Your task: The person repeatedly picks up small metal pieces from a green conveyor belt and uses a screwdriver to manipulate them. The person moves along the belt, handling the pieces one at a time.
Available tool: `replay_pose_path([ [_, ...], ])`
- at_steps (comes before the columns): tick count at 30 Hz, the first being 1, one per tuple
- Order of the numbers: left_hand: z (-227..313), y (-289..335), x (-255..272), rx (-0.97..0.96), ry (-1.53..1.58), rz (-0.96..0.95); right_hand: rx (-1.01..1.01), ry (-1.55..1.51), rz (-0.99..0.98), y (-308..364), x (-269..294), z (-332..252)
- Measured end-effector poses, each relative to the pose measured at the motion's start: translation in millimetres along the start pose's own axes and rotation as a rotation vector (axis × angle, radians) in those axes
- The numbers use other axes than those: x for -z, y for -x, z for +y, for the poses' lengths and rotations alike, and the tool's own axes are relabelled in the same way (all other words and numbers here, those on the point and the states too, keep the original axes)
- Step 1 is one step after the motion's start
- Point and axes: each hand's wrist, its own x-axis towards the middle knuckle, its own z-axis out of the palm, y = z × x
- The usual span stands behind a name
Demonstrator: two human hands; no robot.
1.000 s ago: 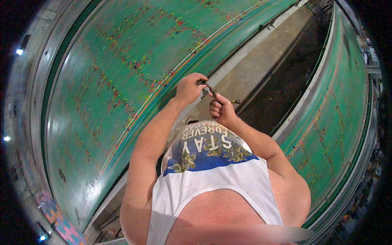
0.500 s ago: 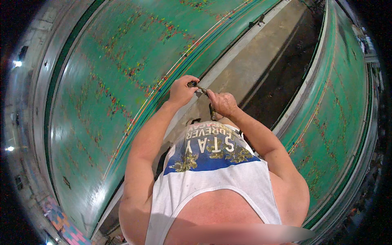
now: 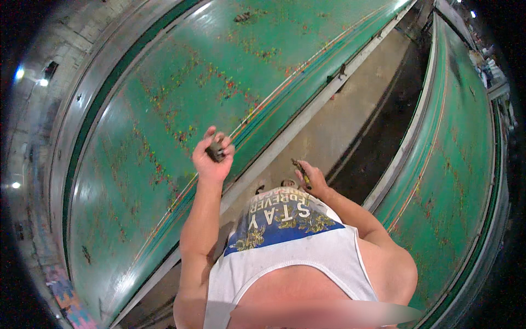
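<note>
My left hand (image 3: 207, 166) is raised over the near edge of the long green table, palm turned up. Its fingers curl round a small, dark, greyish block-like piece (image 3: 217, 153), whose exact kind I cannot make out. Lower and to the right, my right hand (image 3: 315, 180) is closed on a slim dark hand tool with yellowish marks (image 3: 300, 172). The tool's tip points up and left, away from my wrist. A wide gap separates the two hands, and the piece and the tool are apart.
The green table (image 3: 181, 71) on the left carries red and yellow specks and bundled coloured lines along its edge. A pale rail (image 3: 296, 126) borders it. Beyond a brown floor strip (image 3: 350, 104) runs a dark channel, then a second green table (image 3: 438, 208) to the right.
My hands were together at the rail, the tool against the dark piece. They have separated: the left moved left with the piece, the right drew back and right with the tool.
</note>
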Motion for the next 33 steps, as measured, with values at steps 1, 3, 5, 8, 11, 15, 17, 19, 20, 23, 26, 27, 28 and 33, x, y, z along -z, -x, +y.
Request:
replay_pose_path([
  [1,4,5,7,-0.024,0.057,0.012,0.009,-0.016,-0.052,-4,2,0],
  [3,10,15,19,-0.083,0.098,0.137,0.051,-0.002,-0.073,-13,7,-1],
  [5,14,25,28,-0.157,0.093,0.267,0.035,0.025,-0.112,-24,10,-4],
  [8,16,37,41,-0.273,0.07,0.374,0.031,0.037,-0.152,-39,12,-9],
  [11,23,48,55,-0.355,0.081,0.381,0.186,-0.036,-0.155,-45,15,-18],
  [15,36,56,74,-0.389,0.062,0.533,0.112,-0.036,-0.276,-53,17,-48],
  [17,47,59,82,-0.437,0.092,0.517,0.099,-0.038,-0.321,-58,22,-67],
  [19,60,62,86,-0.462,0.135,0.545,0.048,-0.069,-0.37,-64,29,-84],
  [20,68,63,86,-0.464,0.153,0.562,0.169,-0.051,-0.323,-68,34,-93],
  [23,84,63,82,-0.447,0.156,0.607,0.487,-0.01,-0.111,-78,39,-104],
  [26,92,62,67,-0.378,0.112,0.601,0.231,-0.017,-0.206,-85,47,-110],
  [27,98,66,62,-0.351,0.113,0.594,0.155,0.075,-0.237,-87,46,-115],
  [28,93,60,52,-0.325,0.107,0.599,0.218,0.066,-0.155,-92,54,-114],
  [33,93,62,29,-0.293,-0.039,0.471,0.588,0.239,-0.137,-121,83,-136],
])
